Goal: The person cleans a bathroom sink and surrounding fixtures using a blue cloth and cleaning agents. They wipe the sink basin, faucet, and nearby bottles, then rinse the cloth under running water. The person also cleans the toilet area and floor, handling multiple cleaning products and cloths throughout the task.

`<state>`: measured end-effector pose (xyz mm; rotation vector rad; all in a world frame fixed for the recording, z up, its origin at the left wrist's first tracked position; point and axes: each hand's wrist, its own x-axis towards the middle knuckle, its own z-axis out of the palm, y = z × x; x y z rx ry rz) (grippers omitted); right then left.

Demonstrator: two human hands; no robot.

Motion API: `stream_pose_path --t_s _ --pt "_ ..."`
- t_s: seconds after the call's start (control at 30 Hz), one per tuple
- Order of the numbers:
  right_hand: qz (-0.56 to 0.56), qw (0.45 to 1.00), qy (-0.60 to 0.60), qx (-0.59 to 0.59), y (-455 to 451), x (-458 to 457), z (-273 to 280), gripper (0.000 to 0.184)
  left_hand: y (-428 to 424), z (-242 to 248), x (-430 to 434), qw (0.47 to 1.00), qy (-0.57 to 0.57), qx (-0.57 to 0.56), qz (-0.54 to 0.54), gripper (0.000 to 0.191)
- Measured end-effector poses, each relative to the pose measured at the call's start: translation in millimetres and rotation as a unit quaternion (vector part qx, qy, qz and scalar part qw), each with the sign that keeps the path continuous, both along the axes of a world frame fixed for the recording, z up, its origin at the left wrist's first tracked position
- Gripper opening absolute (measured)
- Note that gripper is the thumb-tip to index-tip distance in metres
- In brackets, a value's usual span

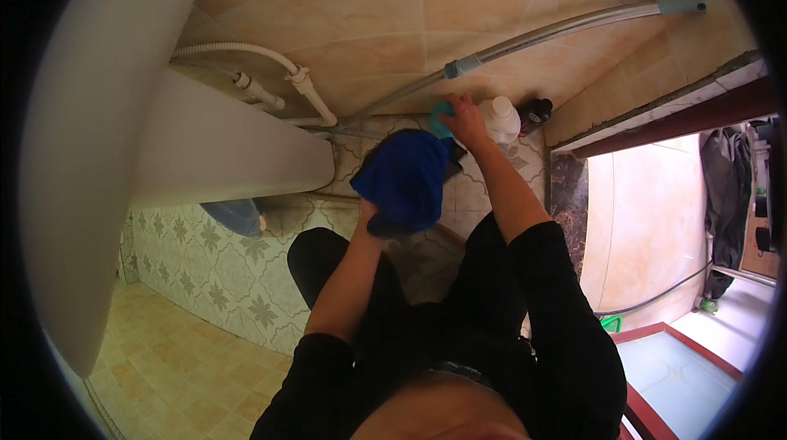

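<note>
My left hand (pixel 371 212) is mostly hidden beneath a blue cloth (pixel 403 175), which drapes over it and hangs in front of my knees. Up and to the right, my right hand (pixel 465 120) has its fingers on a teal plastic item (pixel 441 120), whose full shape is hidden. Beside that hand, a white bottle (pixel 501 120) with a white cap stands on the tiled floor near the wall. A black bottle (pixel 533 116) is just right of the white one. Something dark, partly covered by the cloth and my right wrist, lies between my hands.
A metal pole (pixel 565 28) with grey-blue fittings leans along the tiled wall. White drain pipes (pixel 313 95) stand at the left, beside a white pedestal (pixel 233 145). A blue-grey plastic object (pixel 237 217) sits under it. At the right is a doorway with a dark red frame (pixel 676 117).
</note>
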<state>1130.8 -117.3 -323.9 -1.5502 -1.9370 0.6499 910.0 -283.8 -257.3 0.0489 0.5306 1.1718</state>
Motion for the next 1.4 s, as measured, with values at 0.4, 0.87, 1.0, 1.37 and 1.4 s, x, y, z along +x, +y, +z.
stream_pose_path --t_s 0.4,0.87,1.0,1.37,1.4 --pt "0.093 0.995 -0.014 0.031 -55.3 -8.1 104.1 0.030 16.8 8.5 31.3 0.948 0.285 0.012 0.140 0.048" --pt "0.162 0.982 0.081 -0.061 -113.8 -22.1 223.8 0.022 11.6 -42.7 69.4 0.994 -0.001 -0.026 -0.108 0.041" --pt "0.118 0.952 0.275 -0.070 -111.8 3.4 237.7 0.046 22.6 14.2 75.2 0.977 -0.163 0.037 -0.130 0.044" --pt "-0.021 0.938 0.347 0.021 -106.5 -6.0 187.9 0.021 29.3 41.5 81.9 0.935 0.339 0.102 0.022 0.054" --pt "-0.047 0.921 0.386 -0.023 -108.2 -8.4 181.6 0.015 27.3 42.9 83.3 0.909 0.404 0.100 0.026 0.054"
